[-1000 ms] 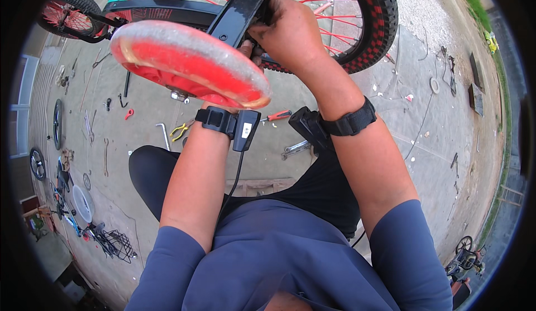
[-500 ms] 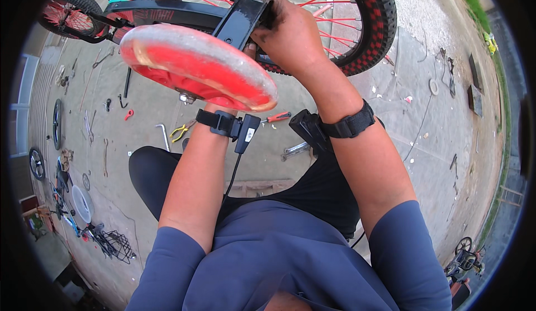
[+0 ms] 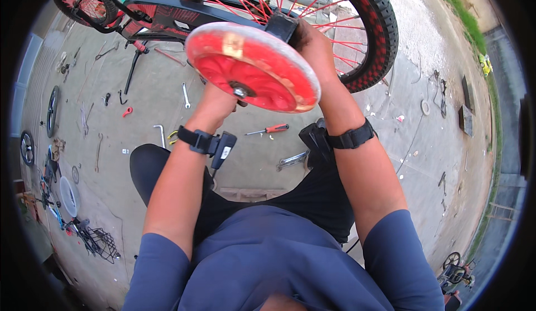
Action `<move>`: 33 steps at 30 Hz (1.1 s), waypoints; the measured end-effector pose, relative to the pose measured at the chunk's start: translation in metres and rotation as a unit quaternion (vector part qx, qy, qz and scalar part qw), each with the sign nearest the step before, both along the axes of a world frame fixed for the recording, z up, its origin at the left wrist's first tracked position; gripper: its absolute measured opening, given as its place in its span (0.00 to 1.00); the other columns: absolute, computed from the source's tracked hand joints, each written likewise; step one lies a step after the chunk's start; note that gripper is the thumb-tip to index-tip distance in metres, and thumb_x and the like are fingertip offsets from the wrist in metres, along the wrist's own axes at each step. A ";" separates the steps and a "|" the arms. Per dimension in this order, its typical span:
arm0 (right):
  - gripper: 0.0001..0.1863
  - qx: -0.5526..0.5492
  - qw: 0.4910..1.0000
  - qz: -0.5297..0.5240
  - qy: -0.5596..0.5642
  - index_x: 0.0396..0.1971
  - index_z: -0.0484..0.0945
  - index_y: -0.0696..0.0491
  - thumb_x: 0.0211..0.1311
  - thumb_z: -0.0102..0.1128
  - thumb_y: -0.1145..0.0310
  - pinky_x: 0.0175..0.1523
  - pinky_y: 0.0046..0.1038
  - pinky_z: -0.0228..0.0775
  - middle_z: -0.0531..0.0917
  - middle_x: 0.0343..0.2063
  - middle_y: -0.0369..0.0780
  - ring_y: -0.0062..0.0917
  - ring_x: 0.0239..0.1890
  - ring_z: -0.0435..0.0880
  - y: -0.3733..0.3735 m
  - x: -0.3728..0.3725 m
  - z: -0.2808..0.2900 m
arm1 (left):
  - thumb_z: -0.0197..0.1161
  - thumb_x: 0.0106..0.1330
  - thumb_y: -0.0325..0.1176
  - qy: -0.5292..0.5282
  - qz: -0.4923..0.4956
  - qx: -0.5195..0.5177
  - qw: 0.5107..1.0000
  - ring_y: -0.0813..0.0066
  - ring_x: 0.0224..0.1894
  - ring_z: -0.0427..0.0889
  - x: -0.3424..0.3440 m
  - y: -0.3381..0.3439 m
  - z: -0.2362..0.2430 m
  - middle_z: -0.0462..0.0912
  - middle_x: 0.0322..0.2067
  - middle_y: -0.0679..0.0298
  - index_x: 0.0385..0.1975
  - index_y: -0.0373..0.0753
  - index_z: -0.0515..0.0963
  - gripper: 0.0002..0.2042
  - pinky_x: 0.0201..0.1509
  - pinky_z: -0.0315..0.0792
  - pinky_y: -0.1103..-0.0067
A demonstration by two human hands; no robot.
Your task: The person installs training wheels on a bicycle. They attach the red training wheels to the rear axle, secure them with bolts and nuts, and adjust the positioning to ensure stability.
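A red training wheel [image 3: 257, 79] with a worn grey rim and a central bolt is tilted in front of me. Its black bracket [image 3: 282, 27] reaches up beside the bicycle's rear wheel [image 3: 365, 37], which has red spokes and a black-and-red tyre. My right hand [image 3: 317, 48] is closed on the bracket, its dark-stained fingers partly hidden behind it. Below the training wheel's left side is my left hand [image 3: 219, 105]; the red disc covers most of its fingers, so its grip does not show. The black bicycle frame [image 3: 190, 15] stretches away to the left.
On the ground lie a red-handled screwdriver [image 3: 269, 129], a wrench [image 3: 186, 95], a hex key [image 3: 160, 135] and more wrenches [image 3: 293, 159] by my right knee. At left are a white basin [image 3: 70, 196] and a black wire basket [image 3: 103, 245]. A metal box [image 3: 466, 121] sits at right.
The training wheel has shifted right and turned so its bolted face shows more. My left hand has come partly into sight below it. My right hand stays at the bracket, slightly farther right.
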State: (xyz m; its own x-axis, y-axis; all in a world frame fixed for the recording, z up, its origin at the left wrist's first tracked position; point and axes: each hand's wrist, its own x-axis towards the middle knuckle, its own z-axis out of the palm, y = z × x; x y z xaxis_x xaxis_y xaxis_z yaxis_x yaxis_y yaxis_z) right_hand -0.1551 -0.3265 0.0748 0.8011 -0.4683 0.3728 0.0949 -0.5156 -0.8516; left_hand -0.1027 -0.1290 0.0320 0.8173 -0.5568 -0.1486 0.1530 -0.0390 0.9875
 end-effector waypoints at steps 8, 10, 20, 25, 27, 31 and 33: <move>0.21 0.065 0.997 0.019 0.037 0.52 0.78 0.57 0.58 0.70 0.71 0.48 0.29 0.78 0.87 0.43 0.41 0.26 0.41 0.87 0.013 -0.020 0.014 | 0.59 0.72 0.41 0.040 0.013 0.073 0.996 0.82 0.24 0.79 0.035 0.078 0.034 0.79 0.27 0.69 0.40 0.38 0.78 0.12 0.24 0.64 0.85; 0.24 0.147 0.982 0.111 -0.046 0.59 0.73 0.57 0.65 0.63 0.64 0.57 0.32 0.75 0.81 0.53 0.44 0.30 0.50 0.83 -0.005 -0.039 -0.004 | 0.59 0.72 0.41 0.051 0.035 0.039 0.997 0.83 0.24 0.78 0.035 0.093 0.039 0.78 0.27 0.70 0.41 0.38 0.78 0.12 0.25 0.64 0.85; 0.13 0.305 0.949 -0.041 0.073 0.47 0.76 0.58 0.72 0.58 0.64 0.46 0.28 0.81 0.85 0.38 0.43 0.29 0.39 0.87 -0.002 -0.061 -0.071 | 0.57 0.74 0.40 0.076 0.156 -0.103 0.979 0.85 0.25 0.75 0.040 0.158 0.056 0.76 0.28 0.71 0.48 0.37 0.78 0.13 0.26 0.62 0.88; 0.21 0.404 0.895 -0.065 0.177 0.54 0.74 0.58 0.74 0.54 0.56 0.49 0.32 0.80 0.84 0.43 0.45 0.34 0.48 0.86 0.051 -0.043 -0.042 | 0.57 0.74 0.40 0.083 0.177 -0.123 0.973 0.85 0.25 0.76 0.040 0.180 0.059 0.78 0.29 0.70 0.48 0.35 0.79 0.15 0.27 0.63 0.87; 0.26 0.455 0.875 -0.052 0.156 0.56 0.74 0.57 0.73 0.55 0.50 0.51 0.33 0.79 0.83 0.45 0.45 0.35 0.51 0.85 0.050 -0.038 -0.044 | 0.56 0.75 0.40 0.087 0.186 -0.128 0.970 0.85 0.25 0.76 0.041 0.186 0.060 0.78 0.29 0.70 0.48 0.35 0.79 0.14 0.27 0.63 0.87; 0.24 0.529 0.835 -0.054 0.142 0.52 0.77 0.55 0.71 0.57 0.49 0.50 0.35 0.79 0.85 0.42 0.42 0.35 0.46 0.86 0.052 -0.028 -0.048 | 0.56 0.75 0.40 0.094 0.196 -0.138 0.966 0.85 0.24 0.75 0.044 0.195 0.060 0.78 0.28 0.71 0.48 0.36 0.79 0.14 0.27 0.62 0.87; 0.24 0.547 0.826 -0.051 0.128 0.51 0.77 0.54 0.71 0.57 0.48 0.51 0.35 0.79 0.85 0.42 0.41 0.34 0.46 0.86 0.051 -0.026 -0.052 | 0.56 0.75 0.40 0.094 0.201 -0.139 0.965 0.85 0.24 0.74 0.044 0.197 0.060 0.78 0.28 0.71 0.48 0.35 0.79 0.14 0.26 0.61 0.87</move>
